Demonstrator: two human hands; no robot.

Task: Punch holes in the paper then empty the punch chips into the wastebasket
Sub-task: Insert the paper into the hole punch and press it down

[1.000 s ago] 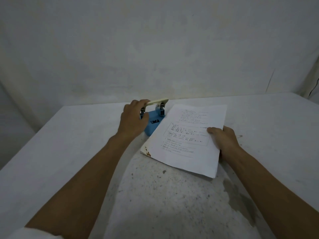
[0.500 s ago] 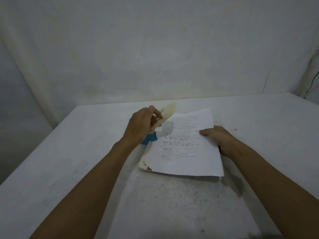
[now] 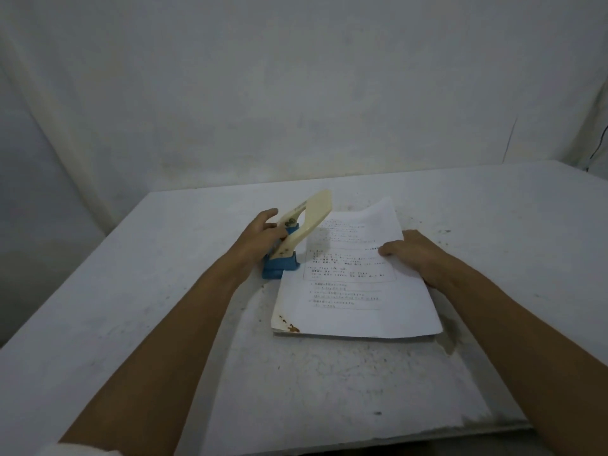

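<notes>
A hole punch with a blue base and a cream lever stands on the white table, its lever raised and tilted up to the right. My left hand grips it from the left side. A printed sheet of paper lies flat to the right of the punch, its left edge beside the blue base, with a brown stain at its near left corner. My right hand lies on the sheet's right edge and holds it. No wastebasket is in view.
A pale wall stands right behind the table's far edge. The table's near edge runs along the bottom of the view, and its left edge drops off to a dark floor. A thin cable hangs at the far right.
The punch's lever has risen from flat to raised while my left hand kept hold of it. The paper has slid and turned straighter, with its left edge now beside the punch.
</notes>
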